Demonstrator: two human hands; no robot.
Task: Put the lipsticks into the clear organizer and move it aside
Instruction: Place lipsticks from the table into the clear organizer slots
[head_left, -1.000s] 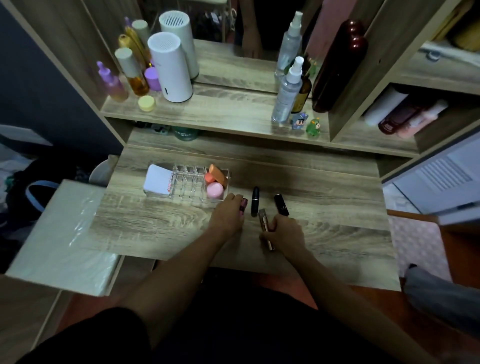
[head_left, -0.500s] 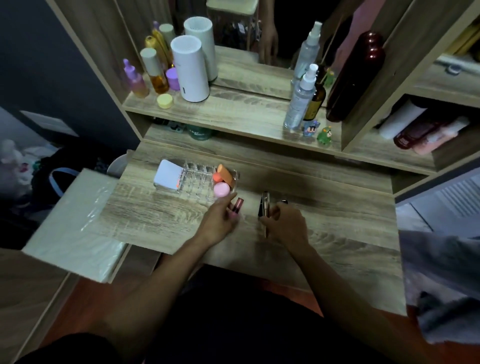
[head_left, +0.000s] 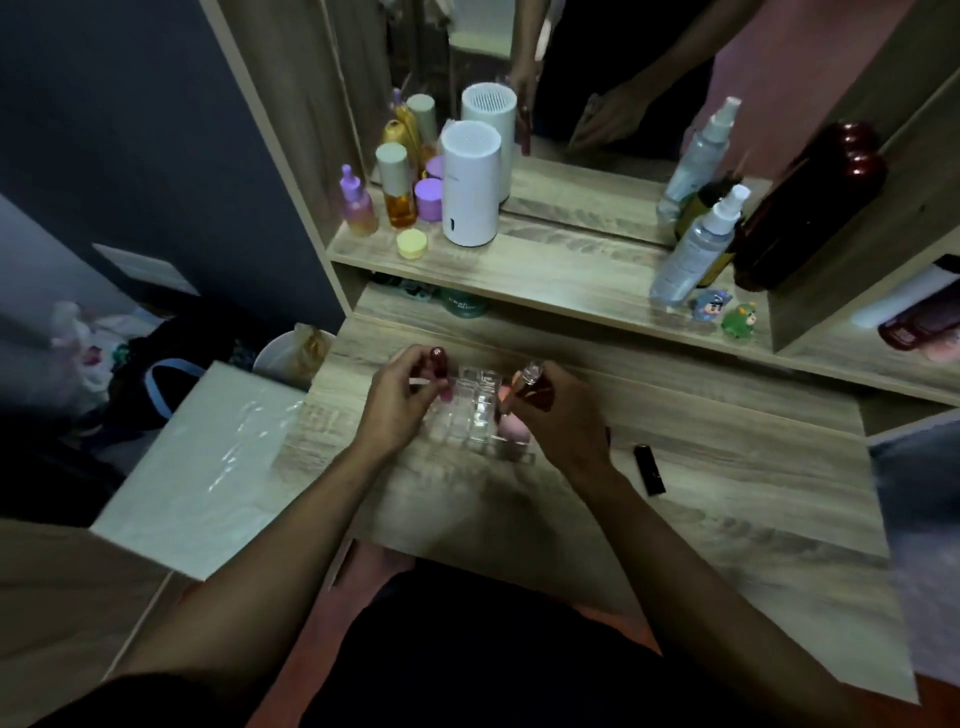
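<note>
The clear organizer (head_left: 480, 410) stands on the wooden desk (head_left: 727, 493) between my two hands. My left hand (head_left: 400, 400) grips a dark red lipstick (head_left: 440, 366), held upright over the organizer's left side. My right hand (head_left: 561, 415) is closed on a lipstick with a clear, gold-toned cap (head_left: 530, 382), tilted over the organizer's right side. A pink round sponge (head_left: 514, 434) lies in the organizer's near right compartment. One black lipstick (head_left: 649, 470) lies flat on the desk to the right of my right hand.
A raised shelf (head_left: 545, 270) behind the desk carries a white cylinder (head_left: 470, 189), several small bottles, two spray bottles (head_left: 696, 249), a dark red bottle (head_left: 810, 208) and two small figurines. A mirror stands behind. A white box (head_left: 202, 467) sits left of the desk.
Both hands have lifted their lipsticks off the desk and carried them forward over the organizer. The camera has moved closer and shifted right. One black lipstick stays on the desk.
</note>
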